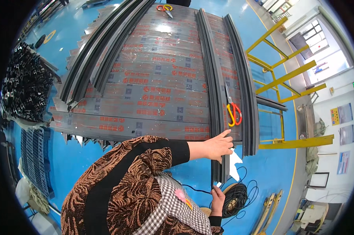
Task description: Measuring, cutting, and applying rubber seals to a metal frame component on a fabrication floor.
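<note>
A long dark grey profile (208, 58) runs toward me along the right part of the stack, and its near end sticks out past the stack's edge. My left hand (219, 146) lies across it near that edge, fingers curled over its sides. At the profile's near end my right hand (217, 199) is closed in a pinch. A thin black cord (196, 190) leads up to these fingers, and a small white piece (219, 184) shows just above them. Scissors with one red and one yellow handle (232, 113) lie just beyond my left hand. A torn white sheet (234, 166) hangs beside the profile.
Wrapped profiles with red print form a wide stack (157, 78). More dark profiles (102, 51) lie on its left, another (243, 86) on its right. Second scissors (166, 8) rest at the far end. Yellow rack arms (294, 142) jut rightward. A black cord coil (235, 199) sits low right.
</note>
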`<state>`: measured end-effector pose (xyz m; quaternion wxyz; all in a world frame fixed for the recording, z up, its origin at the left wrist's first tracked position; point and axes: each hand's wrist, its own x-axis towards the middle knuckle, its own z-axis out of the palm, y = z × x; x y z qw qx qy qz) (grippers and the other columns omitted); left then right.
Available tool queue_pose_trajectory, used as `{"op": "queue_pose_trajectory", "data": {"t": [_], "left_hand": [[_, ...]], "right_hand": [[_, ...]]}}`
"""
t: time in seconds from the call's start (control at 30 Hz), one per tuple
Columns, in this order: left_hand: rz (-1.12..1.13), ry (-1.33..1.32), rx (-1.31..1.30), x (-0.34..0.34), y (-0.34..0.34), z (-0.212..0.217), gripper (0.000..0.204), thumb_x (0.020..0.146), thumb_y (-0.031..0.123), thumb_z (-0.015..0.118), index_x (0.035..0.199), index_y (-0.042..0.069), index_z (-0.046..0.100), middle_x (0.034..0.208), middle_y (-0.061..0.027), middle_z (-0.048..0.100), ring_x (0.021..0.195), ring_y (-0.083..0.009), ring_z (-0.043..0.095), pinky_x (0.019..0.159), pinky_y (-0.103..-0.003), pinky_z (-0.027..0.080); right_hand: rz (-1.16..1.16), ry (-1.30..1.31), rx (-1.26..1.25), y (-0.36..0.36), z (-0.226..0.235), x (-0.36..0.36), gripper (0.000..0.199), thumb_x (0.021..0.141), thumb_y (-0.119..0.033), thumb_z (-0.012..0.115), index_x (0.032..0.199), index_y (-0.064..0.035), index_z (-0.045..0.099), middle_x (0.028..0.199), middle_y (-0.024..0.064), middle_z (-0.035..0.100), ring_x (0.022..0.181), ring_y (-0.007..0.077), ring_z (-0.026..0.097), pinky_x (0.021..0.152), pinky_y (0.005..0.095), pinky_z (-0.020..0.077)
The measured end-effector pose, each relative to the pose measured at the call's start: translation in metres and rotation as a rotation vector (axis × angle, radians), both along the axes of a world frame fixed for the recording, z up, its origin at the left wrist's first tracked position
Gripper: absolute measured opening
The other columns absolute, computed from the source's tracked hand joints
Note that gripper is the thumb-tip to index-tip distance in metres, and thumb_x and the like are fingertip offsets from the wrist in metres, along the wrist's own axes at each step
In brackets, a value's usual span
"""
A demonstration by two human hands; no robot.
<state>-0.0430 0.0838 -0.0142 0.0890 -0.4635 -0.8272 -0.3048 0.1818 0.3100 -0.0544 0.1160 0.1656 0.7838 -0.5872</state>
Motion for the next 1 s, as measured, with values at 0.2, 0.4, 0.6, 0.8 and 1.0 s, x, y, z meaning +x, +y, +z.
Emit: {"op": "queue_pose_trajectory", "data": {"t": [0.2, 0.4, 0.6, 0.8, 1.0], "left_hand": [[-0.173, 0.013, -0.054, -0.020, 0.006, -0.009, 0.042, 0.063, 0.038, 0.076, 0.093, 0.011, 0.066, 0.088, -0.0052, 0.057, 0.093, -0.0240, 0.049, 0.103, -0.049, 0.024], [-0.312, 0.064, -0.044, -0.031, 0.005, -0.022, 0.042, 0.067, 0.044, 0.072, 0.090, 0.010, 0.066, 0.086, -0.0057, 0.058, 0.088, -0.0227, 0.049, 0.088, -0.041, 0.032], [-0.333, 0.117, -0.011, -0.032, 0.009, -0.011, 0.038, 0.063, 0.042, 0.074, 0.084, 0.013, 0.062, 0.085, -0.0049, 0.057, 0.088, -0.0220, 0.049, 0.084, -0.039, 0.033], [-0.151, 0.352, -0.035, -0.030, 0.003, -0.013, 0.024, 0.071, 0.025, 0.064, 0.089, 0.013, 0.054, 0.085, -0.0062, 0.053, 0.083, -0.0238, 0.047, 0.090, -0.044, 0.032], [-0.247, 0.279, -0.149, -0.030, -0.002, -0.002, 0.027, 0.071, 0.026, 0.067, 0.092, 0.012, 0.057, 0.090, -0.0057, 0.056, 0.086, -0.0236, 0.048, 0.094, -0.047, 0.031]], "right_hand": [[0.000, -0.074, 0.040, -0.004, 0.012, -0.006, 0.026, 0.084, -0.001, 0.057, 0.109, 0.0046, 0.063, 0.096, 0.0089, 0.065, 0.086, 0.0175, 0.060, 0.080, 0.0274, 0.0467], [0.072, 0.050, 0.508, -0.001, 0.075, -0.047, 0.023, 0.086, -0.004, 0.050, 0.103, 0.0045, 0.063, 0.095, 0.0101, 0.066, 0.089, 0.0205, 0.059, 0.084, 0.0288, 0.0449], [0.152, 0.440, 0.587, -0.032, 0.153, -0.155, 0.019, 0.085, -0.001, 0.056, 0.103, 0.0015, 0.063, 0.096, 0.0096, 0.064, 0.084, 0.0185, 0.058, 0.078, 0.0277, 0.0477], [0.588, 0.581, 0.942, -0.060, 0.070, -0.297, 0.034, 0.079, -0.012, 0.058, 0.113, -0.0093, 0.058, 0.096, 0.0129, 0.060, 0.083, 0.0354, 0.059, 0.070, 0.0402, 0.0485], [0.464, 0.553, 1.172, -0.085, 0.015, -0.344, 0.035, 0.076, -0.017, 0.061, 0.110, -0.0110, 0.054, 0.095, 0.0177, 0.057, 0.083, 0.0386, 0.058, 0.071, 0.0450, 0.0488]]}}
